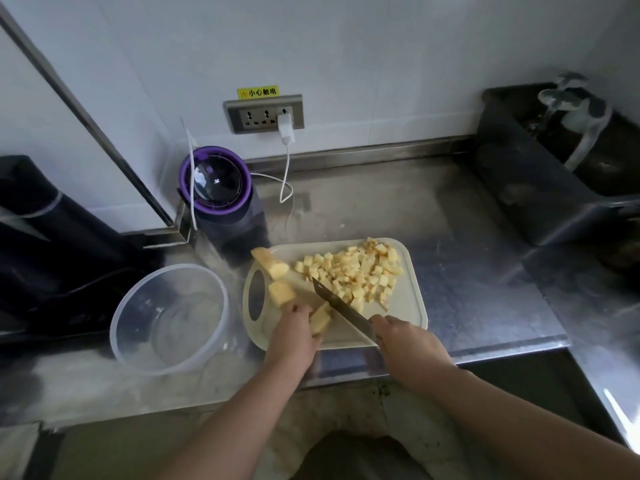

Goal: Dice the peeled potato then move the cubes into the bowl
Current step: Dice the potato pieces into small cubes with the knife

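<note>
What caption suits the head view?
Left hand steadies potato strips, right hand slices with a knife; cubes heaped on the cutting board, bowl empty.

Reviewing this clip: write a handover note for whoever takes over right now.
Left hand holds a pale yellow potato strip on the cream plastic cutting board.
Right hand grips the dark-bladed kitchen knife, blade angled beside that strip.
Done: a pile of yellow potato cubes sits on the board's far right.
Left: dice the held strip and two larger uncut potato chunks by the board's handle hole, then move all cubes into the empty clear plastic bowl left of the board.
</note>
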A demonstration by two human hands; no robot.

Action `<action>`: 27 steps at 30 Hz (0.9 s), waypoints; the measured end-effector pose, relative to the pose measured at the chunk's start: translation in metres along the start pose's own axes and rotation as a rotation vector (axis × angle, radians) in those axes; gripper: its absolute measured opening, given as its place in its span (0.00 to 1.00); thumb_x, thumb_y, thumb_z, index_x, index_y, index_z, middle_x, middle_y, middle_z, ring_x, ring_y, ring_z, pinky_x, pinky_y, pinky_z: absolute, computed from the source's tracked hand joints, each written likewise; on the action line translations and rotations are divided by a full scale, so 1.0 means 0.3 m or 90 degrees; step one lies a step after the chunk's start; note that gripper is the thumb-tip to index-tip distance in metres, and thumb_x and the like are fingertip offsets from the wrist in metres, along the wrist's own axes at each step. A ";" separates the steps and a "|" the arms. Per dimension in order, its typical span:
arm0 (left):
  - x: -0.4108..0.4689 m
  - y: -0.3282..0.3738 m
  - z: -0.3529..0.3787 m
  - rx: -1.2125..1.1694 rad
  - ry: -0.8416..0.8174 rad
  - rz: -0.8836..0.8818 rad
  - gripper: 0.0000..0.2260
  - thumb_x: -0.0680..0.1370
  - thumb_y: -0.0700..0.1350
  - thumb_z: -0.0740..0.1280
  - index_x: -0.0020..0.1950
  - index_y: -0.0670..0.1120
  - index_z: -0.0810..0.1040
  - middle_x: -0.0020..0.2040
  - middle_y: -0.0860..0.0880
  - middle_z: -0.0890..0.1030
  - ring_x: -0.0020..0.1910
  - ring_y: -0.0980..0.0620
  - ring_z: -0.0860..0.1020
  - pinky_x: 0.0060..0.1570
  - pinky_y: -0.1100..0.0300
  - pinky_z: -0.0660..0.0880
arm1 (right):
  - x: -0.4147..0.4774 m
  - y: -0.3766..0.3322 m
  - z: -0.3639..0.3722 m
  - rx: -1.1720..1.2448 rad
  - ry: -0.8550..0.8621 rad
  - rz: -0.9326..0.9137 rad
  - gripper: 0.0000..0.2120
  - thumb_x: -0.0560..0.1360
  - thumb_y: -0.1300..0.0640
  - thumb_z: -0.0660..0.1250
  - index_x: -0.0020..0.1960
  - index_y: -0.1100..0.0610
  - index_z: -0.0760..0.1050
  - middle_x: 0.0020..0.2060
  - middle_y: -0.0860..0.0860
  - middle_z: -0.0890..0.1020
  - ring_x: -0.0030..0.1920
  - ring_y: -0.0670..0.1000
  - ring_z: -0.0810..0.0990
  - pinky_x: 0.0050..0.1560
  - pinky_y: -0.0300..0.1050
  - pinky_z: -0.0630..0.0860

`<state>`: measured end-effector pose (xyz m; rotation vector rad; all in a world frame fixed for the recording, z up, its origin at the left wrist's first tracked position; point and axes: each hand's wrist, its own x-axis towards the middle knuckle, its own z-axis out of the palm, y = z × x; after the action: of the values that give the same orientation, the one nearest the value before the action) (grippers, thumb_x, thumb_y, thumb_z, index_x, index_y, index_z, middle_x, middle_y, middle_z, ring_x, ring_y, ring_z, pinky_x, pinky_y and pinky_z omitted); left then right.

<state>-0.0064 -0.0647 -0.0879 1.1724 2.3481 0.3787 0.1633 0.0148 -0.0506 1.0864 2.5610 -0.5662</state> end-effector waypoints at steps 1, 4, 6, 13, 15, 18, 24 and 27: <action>0.004 0.001 0.000 0.000 0.003 -0.002 0.19 0.75 0.46 0.71 0.65 0.48 0.74 0.66 0.49 0.70 0.61 0.50 0.75 0.61 0.56 0.73 | -0.004 -0.005 0.004 0.004 -0.003 -0.007 0.16 0.80 0.57 0.63 0.66 0.51 0.65 0.50 0.47 0.76 0.46 0.48 0.79 0.46 0.43 0.80; 0.018 0.009 0.005 0.013 0.004 0.002 0.20 0.75 0.46 0.72 0.66 0.48 0.73 0.65 0.49 0.70 0.62 0.49 0.74 0.62 0.56 0.72 | -0.006 -0.014 0.010 0.006 0.001 -0.016 0.16 0.80 0.55 0.63 0.67 0.51 0.66 0.52 0.48 0.77 0.46 0.49 0.80 0.46 0.42 0.80; 0.021 0.013 0.009 0.029 0.005 0.005 0.21 0.75 0.47 0.72 0.67 0.48 0.73 0.66 0.49 0.69 0.62 0.49 0.73 0.61 0.56 0.72 | -0.002 -0.015 0.011 0.005 -0.002 -0.008 0.16 0.80 0.56 0.64 0.66 0.51 0.66 0.51 0.48 0.77 0.46 0.49 0.79 0.46 0.41 0.80; 0.027 0.015 0.018 0.068 0.019 0.003 0.19 0.75 0.51 0.71 0.64 0.49 0.74 0.64 0.49 0.71 0.57 0.49 0.76 0.54 0.56 0.75 | -0.002 -0.015 0.016 0.027 -0.009 0.012 0.17 0.79 0.57 0.65 0.67 0.49 0.67 0.50 0.46 0.77 0.45 0.48 0.80 0.46 0.41 0.81; 0.033 0.020 0.025 0.054 0.029 -0.003 0.19 0.74 0.51 0.71 0.63 0.48 0.74 0.62 0.48 0.72 0.57 0.48 0.76 0.54 0.56 0.75 | 0.001 -0.020 0.012 0.027 -0.013 0.020 0.18 0.79 0.58 0.65 0.66 0.49 0.67 0.48 0.46 0.75 0.44 0.48 0.79 0.44 0.39 0.80; 0.045 0.036 0.035 0.033 0.056 -0.011 0.18 0.75 0.50 0.70 0.63 0.48 0.75 0.61 0.48 0.73 0.57 0.48 0.75 0.56 0.56 0.75 | 0.013 -0.028 -0.002 0.004 -0.006 0.032 0.18 0.78 0.62 0.63 0.65 0.51 0.65 0.45 0.47 0.72 0.42 0.50 0.78 0.39 0.42 0.77; 0.036 0.041 0.041 0.022 0.054 0.013 0.18 0.78 0.50 0.67 0.66 0.46 0.72 0.67 0.47 0.67 0.61 0.49 0.73 0.59 0.59 0.71 | 0.016 -0.053 -0.012 -0.038 -0.023 0.031 0.19 0.78 0.65 0.61 0.67 0.54 0.63 0.53 0.50 0.74 0.42 0.52 0.76 0.36 0.44 0.72; 0.015 0.016 0.033 0.026 0.046 0.028 0.21 0.79 0.52 0.65 0.70 0.47 0.69 0.71 0.48 0.64 0.61 0.50 0.75 0.56 0.59 0.72 | 0.005 -0.054 -0.006 -0.039 -0.024 0.036 0.20 0.78 0.64 0.61 0.67 0.54 0.62 0.53 0.50 0.74 0.43 0.53 0.78 0.36 0.43 0.72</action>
<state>-0.0002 -0.0580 -0.0954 1.2514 2.4052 0.3954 0.1502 0.0063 -0.0460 1.1123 2.4904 -0.4873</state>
